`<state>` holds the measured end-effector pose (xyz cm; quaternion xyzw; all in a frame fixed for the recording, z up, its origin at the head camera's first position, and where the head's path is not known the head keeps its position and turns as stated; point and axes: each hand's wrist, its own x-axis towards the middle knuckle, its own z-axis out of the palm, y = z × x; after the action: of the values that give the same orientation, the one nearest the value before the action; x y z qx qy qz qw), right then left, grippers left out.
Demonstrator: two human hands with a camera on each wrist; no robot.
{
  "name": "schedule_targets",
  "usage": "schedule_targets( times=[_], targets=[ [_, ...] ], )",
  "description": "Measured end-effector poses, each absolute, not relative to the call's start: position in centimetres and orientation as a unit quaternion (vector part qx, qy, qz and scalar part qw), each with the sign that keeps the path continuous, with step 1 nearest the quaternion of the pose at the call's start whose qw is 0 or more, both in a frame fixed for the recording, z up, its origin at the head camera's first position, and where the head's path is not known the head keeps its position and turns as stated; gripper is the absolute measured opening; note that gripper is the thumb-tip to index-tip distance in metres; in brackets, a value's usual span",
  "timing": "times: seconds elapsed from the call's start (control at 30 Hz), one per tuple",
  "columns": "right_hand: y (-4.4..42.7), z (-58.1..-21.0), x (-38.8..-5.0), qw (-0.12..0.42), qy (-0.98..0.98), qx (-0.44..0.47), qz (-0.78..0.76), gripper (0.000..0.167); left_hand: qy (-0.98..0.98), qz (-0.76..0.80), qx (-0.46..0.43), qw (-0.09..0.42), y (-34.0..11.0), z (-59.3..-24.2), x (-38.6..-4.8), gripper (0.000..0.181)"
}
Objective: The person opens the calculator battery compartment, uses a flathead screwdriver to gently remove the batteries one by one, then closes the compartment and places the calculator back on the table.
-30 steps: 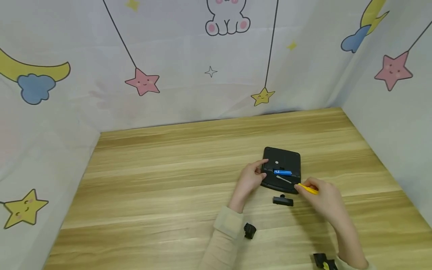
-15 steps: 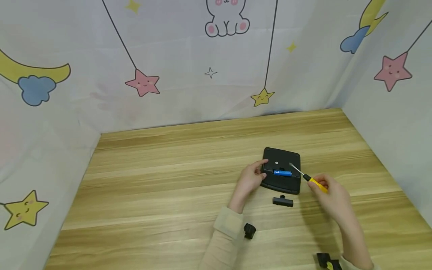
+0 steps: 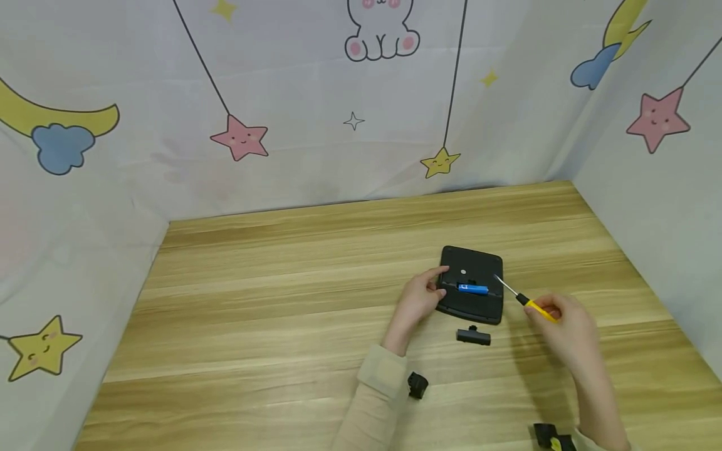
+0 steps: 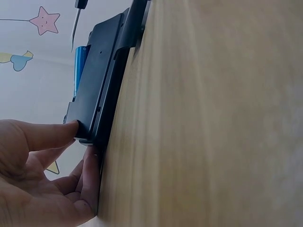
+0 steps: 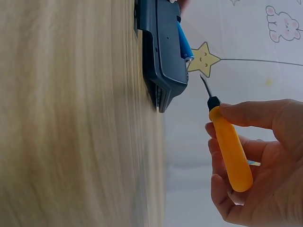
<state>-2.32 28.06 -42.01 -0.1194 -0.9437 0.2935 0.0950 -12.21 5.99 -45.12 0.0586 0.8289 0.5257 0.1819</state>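
1. Toward two o'clock from the middle of the wooden table [image 3: 282,282], in front of a star-printed cloth backdrop [image 3: 316,125], lies the black device [image 3: 479,266]. My other bearings run from its centre, with twelve pointing away from the person.
2. At nine o'clock the left hand [image 3: 416,295] holds the device's edge, thumb and forefinger spaced apart along it. That looks a sound brace to me; for tool work I'd want those fingertips well back from the slot.
3. Over at four o'clock the right hand [image 3: 566,326] has the yellow screwdriver [image 5: 229,146] gripped by its handle. Its tip hangs above the two o'clock side, touching nothing I can see. A low approach with light pressure would serve best, I think; a hard jab could skid toward the left fingers.
4. Down at seven, beside the left sleeve [image 3: 369,401], sits a black block [image 3: 417,385], with a second block [image 3: 553,436] at five near the right wrist. Neither bars the tool's path.
5. Just off six o'clock a small black piece [image 3: 473,337] lies apart from the device, where a lowered wrist might nudge it.
6. Dead centre, the blue battery [image 3: 472,289] stands proud in the slot, the likeliest thing for the tip to scrape; whether it's loose I can't tell.
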Motion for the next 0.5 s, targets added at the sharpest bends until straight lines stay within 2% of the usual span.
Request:
schedule_targets(
  times=[0.5],
  targets=[
    [28.81,-42.50,-2.24,0.075,-0.944,-0.148,0.285,0.025,0.832,0.521,0.059,0.182,5.98,-45.03,-12.16,0.048]
  ],
)
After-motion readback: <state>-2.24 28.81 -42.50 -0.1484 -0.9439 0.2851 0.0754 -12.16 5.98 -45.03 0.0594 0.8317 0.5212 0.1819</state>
